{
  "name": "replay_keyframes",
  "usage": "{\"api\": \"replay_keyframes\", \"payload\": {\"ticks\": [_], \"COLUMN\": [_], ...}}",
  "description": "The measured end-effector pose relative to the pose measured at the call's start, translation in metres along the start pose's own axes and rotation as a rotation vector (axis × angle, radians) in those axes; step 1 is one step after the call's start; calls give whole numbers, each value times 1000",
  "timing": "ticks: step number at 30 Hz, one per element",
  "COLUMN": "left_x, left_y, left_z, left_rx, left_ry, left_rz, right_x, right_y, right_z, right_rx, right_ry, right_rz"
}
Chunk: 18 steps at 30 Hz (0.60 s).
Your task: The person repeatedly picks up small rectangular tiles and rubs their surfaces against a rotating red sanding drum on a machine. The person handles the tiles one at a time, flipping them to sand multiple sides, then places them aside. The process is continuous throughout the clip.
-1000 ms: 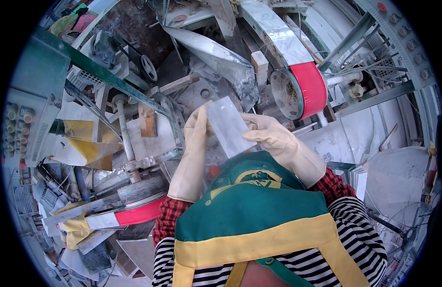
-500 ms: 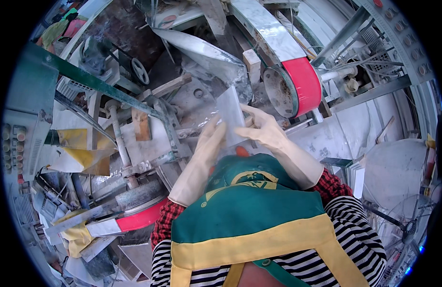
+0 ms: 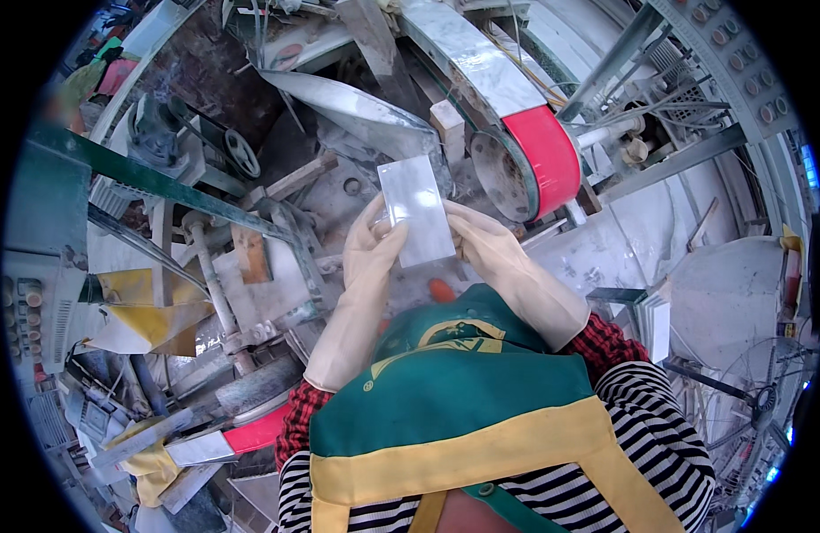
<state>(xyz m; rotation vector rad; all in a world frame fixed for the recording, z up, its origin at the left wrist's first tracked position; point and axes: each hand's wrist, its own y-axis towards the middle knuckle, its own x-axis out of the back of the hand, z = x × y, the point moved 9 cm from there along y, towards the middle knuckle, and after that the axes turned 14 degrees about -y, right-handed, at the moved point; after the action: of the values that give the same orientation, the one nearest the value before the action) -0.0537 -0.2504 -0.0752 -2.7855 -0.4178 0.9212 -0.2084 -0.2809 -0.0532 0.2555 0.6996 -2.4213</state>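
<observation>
Nearest is a green apron with a yellow band, flanked by red-checked sleeves that run into long cream rubber gloves. Both forearms angle forward and inward, the wrists converging beyond the apron. Between them a rectangular, glossy pale-grey slab is grasped in a two-handed grip, its broad face turned up toward the wearer. The left hand lays its thumb across the lower left edge; the right hand curls bent fingers against the right edge. Farther out stand a red-banded belt machine, a wooden block and a handwheel.
</observation>
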Motion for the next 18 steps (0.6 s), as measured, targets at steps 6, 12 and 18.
{"api": "replay_keyframes", "payload": {"ticks": [6, 12, 18], "left_x": [2, 36, 63], "left_y": [-3, -16, -42], "left_z": [-30, -45, -66], "left_rx": [-104, -155, -204], "left_ry": [-52, -20, -49], "left_rz": [27, -53, -88], "right_x": [-16, -45, -78], "right_y": [12, 25, 59], "right_z": [6, 7, -22], "right_rx": [36, 87, 45], "right_ry": [-12, -109, -130], "right_rz": [59, 206, 361]}}
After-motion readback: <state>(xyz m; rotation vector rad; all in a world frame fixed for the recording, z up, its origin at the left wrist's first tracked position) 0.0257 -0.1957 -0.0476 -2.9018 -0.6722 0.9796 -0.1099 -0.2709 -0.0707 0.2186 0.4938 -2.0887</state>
